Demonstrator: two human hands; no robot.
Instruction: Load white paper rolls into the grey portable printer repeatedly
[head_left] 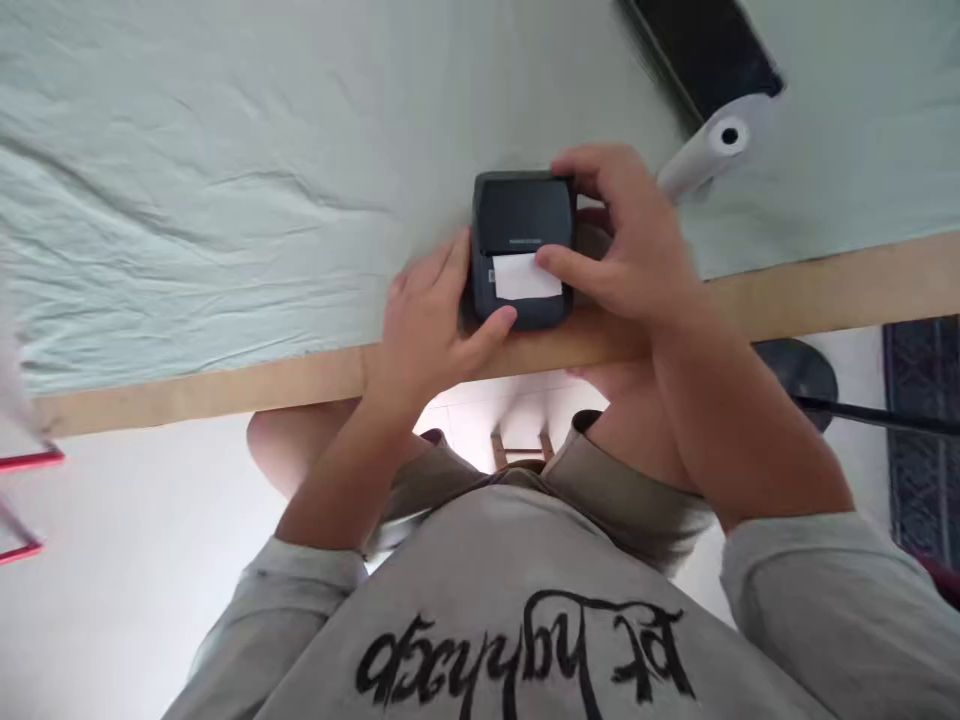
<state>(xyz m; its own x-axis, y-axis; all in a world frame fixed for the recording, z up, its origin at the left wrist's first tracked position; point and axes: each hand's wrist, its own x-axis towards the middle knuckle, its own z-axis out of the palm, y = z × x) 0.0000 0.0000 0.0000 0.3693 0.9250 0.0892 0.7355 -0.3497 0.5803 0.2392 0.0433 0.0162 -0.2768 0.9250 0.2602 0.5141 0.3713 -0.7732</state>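
Observation:
A small dark grey receipt printer point(517, 225) sits near the front edge of a table covered by a pale green cloth point(225, 180). A white paper slip point(525, 277) sticks out of its slot. My left hand point(431, 325) wraps the printer's left side, thumb on its front corner. My right hand point(630, 240) curls over the right side, its fingers on the top edge and its thumb resting on the paper slip.
A white paper roll point(709, 150) lies on the cloth just right of the printer, beside a black flat device point(701, 45). The table's wooden edge point(825, 290) runs below. A red frame point(26, 500) shows at left, a black stand base point(806, 370) at right.

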